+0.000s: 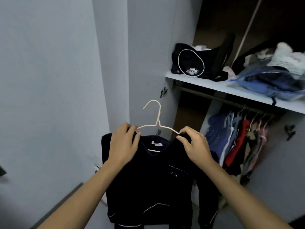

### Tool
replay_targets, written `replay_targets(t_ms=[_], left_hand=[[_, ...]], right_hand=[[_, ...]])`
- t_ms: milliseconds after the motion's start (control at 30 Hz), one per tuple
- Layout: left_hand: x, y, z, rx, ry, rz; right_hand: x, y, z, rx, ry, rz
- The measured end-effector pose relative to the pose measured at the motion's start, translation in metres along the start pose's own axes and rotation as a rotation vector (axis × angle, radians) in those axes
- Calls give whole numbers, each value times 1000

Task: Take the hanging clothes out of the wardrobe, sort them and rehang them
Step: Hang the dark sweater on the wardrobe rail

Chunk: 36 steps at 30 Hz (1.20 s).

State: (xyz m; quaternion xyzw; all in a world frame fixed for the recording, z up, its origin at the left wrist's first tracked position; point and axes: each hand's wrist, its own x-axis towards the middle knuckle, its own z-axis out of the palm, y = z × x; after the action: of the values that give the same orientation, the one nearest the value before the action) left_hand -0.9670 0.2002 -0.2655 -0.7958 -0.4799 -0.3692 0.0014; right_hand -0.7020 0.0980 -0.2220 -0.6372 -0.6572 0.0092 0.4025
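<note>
Hands [123,144] [193,146] gripping dark top [148,179], cream hanger [156,121] partly hidden inside

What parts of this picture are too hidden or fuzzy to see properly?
All in the head view:
- Dark top: its bottom is cut off by the lower edge.
- Hanger: its shoulders are covered by the top, the left hand and the right hand.
- Clothes on the rail: bunched and blurred, so they cannot be counted.
- Black bag: its logo is too small to read.
- Plastic bag: contents blurred, cut off at the right edge.
</note>
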Motion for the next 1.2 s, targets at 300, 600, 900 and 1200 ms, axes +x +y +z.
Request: replay_targets(t_ms=[300,600,900,1200], left_hand=[[64,57,121,-137,-159,56],[138,124,219,-167,-245,202],[200,165,284,-334,-305,271],[268,200,374,-487,-332,349]], right_hand=[[-18,52,-30,-160,142,284],[-7,132,-57,-149,169,415],[23,189,-81,-153,-18,325],[67,258,-56,-226,268,382]])
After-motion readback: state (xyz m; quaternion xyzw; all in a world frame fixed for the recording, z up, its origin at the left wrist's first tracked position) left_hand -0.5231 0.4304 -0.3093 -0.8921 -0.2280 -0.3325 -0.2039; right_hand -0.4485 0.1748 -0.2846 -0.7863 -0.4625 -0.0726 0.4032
